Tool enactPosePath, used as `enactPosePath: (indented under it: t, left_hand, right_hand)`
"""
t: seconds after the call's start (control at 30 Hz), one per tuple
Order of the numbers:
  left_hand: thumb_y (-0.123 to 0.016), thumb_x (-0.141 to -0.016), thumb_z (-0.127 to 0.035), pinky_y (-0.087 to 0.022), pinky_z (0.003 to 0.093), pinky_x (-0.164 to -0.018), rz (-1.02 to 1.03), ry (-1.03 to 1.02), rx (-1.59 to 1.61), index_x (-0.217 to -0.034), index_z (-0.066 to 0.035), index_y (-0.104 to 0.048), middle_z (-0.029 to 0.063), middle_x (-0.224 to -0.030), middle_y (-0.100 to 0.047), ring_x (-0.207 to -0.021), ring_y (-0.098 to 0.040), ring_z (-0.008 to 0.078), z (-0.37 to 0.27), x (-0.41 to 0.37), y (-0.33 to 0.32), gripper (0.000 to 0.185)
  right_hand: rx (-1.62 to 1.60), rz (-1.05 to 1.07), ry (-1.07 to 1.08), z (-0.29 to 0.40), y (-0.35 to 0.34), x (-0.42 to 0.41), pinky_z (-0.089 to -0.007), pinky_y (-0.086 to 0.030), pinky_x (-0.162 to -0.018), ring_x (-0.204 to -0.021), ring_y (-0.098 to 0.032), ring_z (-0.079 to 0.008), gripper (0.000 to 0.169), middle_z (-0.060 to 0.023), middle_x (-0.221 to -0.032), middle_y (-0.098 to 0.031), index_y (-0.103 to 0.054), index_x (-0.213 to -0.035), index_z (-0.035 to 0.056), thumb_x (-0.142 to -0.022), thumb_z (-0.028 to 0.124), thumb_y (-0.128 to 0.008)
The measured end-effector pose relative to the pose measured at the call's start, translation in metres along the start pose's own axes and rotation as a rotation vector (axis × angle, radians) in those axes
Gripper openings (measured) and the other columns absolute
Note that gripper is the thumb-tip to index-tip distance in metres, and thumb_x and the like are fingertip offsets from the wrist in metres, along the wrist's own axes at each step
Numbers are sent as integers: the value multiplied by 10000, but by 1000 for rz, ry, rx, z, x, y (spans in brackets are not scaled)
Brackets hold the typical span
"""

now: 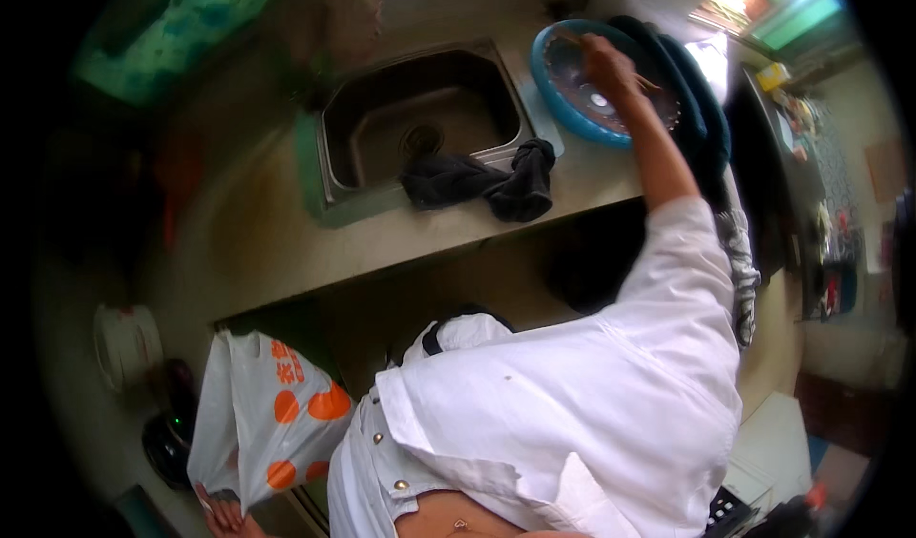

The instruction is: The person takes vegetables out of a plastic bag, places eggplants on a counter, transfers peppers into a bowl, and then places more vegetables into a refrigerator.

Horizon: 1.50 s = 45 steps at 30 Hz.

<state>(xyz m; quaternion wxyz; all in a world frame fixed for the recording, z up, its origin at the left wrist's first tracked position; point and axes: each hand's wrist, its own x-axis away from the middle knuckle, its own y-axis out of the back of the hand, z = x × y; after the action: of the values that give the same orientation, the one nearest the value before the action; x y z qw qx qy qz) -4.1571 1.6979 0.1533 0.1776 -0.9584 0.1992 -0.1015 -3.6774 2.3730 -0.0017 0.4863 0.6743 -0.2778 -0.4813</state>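
Note:
In the lower left, my left hand (223,518) grips the edge of a white plastic bag (247,423) printed with orange dots and lettering. The bag hangs beside my white shirt. My right arm stretches out over a round blue basin (552,98) at the far right of the counter. Above the basin, my right hand (608,66) is closed around thin, light-brown stick-like pieces (647,81). They stick out on both sides of the fist and are blurred. The basin's inside looks dark, with a pale round spot near its middle.
A steel sink (422,119) is set into the counter (286,252). A dark crumpled cloth (494,180) lies over its front rim. Dark green fabric (690,101) lies against the basin's right side. At left are a white round container (129,345) and a black appliance (166,441).

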Motion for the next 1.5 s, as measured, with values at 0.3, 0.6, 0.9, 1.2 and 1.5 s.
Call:
enactPosePath:
  t: [0.3, 0.6, 0.9, 1.2, 1.5]
  left_hand:
    - [-424, -834, -98, -261, 160, -393, -27, 19, 85, -1240, 97, -281, -24, -541, -321, -409, -286, 33, 14, -22, -24, 473]
    - [-439, -824, -90, -249, 158, -397, -107, 0, 7, -1210, 109, -325, -30, -541, -315, -411, -278, 28, 26, -11, -25, 448]
    - [-438, -832, -77, -239, 175, -438, -63, 92, 55, -1224, 92, -312, -32, -552, -303, -442, -264, 29, 35, -18, 11, 446]
    - [-412, -812, -68, -214, 162, -440, -40, 68, 20, -1166, 104, -394, -55, -548, -287, -440, -236, 18, 36, -24, 16, 394]
    - [-400, -820, -70, -215, 158, -453, 40, 26, -66, -1217, 110, -322, -53, -558, -275, -461, -241, 9, 29, -27, 3, 443]
  right_hand:
    - [24, 396, -152, 14, 62, 107, -392, -456, -735, -908, -558, -296, 309, -126, -985, -558, -563, -1009, 103, -713, 151, -637]
    - [-107, -27, -196, -66, 13, 111, -420, -448, -641, -793, -581, -336, 134, -148, -815, -603, -564, -894, 89, -821, 186, -505]
    - [-562, 68, 79, 84, 122, 122, -308, -448, -647, -711, -572, -308, 153, -169, -763, -582, -562, -938, 22, -837, 132, -529]
    - [-571, 143, 447, 311, 37, 109, -436, -421, -599, -773, -533, -386, 88, -173, -792, -549, -512, -864, 90, -780, 92, -486]
    - [-491, 86, 605, 415, -27, 92, -424, -438, -515, -640, -573, -318, 102, -87, -825, -559, -487, -874, 135, -791, 109, -434]
